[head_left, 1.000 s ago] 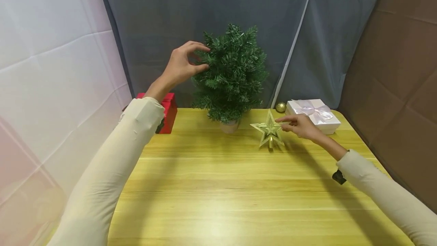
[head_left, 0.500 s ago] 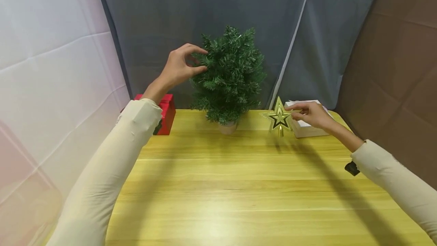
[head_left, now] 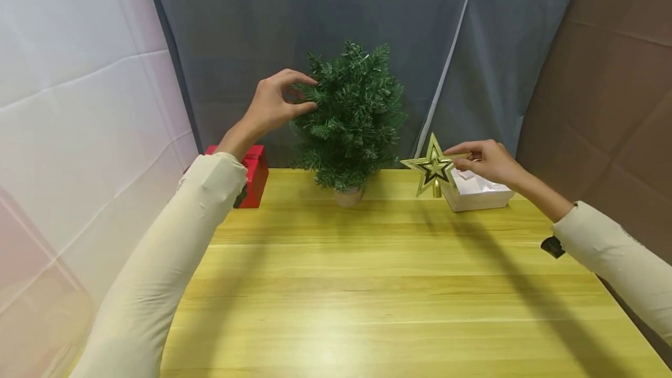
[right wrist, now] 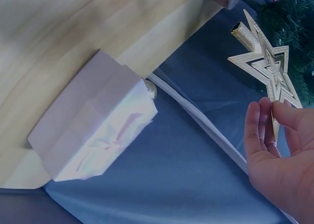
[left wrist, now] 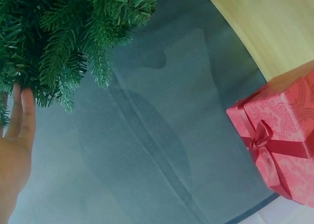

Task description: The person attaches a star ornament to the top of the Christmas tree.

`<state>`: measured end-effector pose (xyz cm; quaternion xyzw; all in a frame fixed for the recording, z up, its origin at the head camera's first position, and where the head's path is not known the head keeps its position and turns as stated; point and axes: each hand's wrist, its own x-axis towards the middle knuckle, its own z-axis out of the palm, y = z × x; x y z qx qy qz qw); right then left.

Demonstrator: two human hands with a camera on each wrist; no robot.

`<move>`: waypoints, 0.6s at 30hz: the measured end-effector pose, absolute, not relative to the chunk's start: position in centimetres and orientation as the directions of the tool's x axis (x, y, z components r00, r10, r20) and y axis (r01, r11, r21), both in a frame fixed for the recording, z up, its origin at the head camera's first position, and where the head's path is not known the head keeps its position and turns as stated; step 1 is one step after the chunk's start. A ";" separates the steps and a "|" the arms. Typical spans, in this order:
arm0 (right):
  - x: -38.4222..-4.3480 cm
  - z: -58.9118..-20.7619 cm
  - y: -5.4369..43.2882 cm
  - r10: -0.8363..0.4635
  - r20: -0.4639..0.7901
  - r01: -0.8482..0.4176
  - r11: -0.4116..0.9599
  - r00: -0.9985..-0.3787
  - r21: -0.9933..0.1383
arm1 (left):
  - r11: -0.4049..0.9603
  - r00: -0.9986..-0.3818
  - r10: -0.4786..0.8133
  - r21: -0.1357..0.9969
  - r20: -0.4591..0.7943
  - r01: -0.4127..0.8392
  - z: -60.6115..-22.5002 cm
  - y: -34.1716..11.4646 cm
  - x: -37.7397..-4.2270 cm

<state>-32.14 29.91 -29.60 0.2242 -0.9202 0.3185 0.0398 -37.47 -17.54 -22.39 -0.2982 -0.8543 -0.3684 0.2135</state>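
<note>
A small green Christmas tree (head_left: 357,115) stands upright in a pale pot (head_left: 349,196) at the back of the table. My left hand (head_left: 273,101) is at its upper left side, thumb and fingers curved around outer branches with the tips among the needles. In the left wrist view, the fingers (left wrist: 25,111) reach into the lower foliage. My right hand (head_left: 490,160) pinches one point of a gold star tree topper (head_left: 434,165) between thumb and fingers. The star is raised above the table, roughly upright, its hollow stem (right wrist: 245,36) downward in the head view.
A white gift box (head_left: 480,198) with a pale ribbon stands at the back right, partly behind my right hand. Beside it is a gold ball (right wrist: 152,89). A red gift box (head_left: 255,177) stands at the back left, behind my left sleeve. A dark curtain (head_left: 252,10) hangs behind.
My right hand has lifted the star topper up off the table and a little to the right, in front of the white box. My left hand has stayed at the tree.
</note>
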 end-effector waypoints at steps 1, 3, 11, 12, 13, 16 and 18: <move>-32.1 -29.4 29.9 -0.380 0.218 -0.434 0.701 -0.899 -0.565 | 0.549 -0.730 0.353 0.502 0.586 0.669 -22.4 -17.5 -37.5; -32.1 -29.0 29.9 -0.366 0.221 -0.424 0.711 -0.904 -0.561 | 0.547 -0.728 0.355 0.501 0.586 0.670 -22.4 -17.5 -37.5; -32.2 -27.2 29.6 -0.337 0.228 -0.406 0.725 -0.913 -0.556 | 0.552 -0.733 0.354 0.503 0.581 0.665 -22.3 -17.6 -37.5; -32.2 -26.9 29.5 -0.336 0.233 -0.408 0.727 -0.913 -0.552 | 0.551 -0.733 0.354 0.503 0.581 0.666 -22.3 -17.6 -37.5; -32.2 -26.6 29.5 -0.336 0.236 -0.411 0.729 -0.912 -0.548 | 0.551 -0.731 0.355 0.502 0.582 0.667 -22.3 -17.6 -37.5; -32.2 -25.7 29.4 -0.334 0.244 -0.413 0.729 -0.911 -0.545 | 0.553 -0.729 0.357 0.497 0.584 0.669 -22.3 -17.6 -37.5; -32.2 -25.1 29.4 -0.328 0.246 -0.410 0.733 -0.912 -0.543 | 0.555 -0.728 0.360 0.494 0.583 0.669 -22.4 -17.6 -37.4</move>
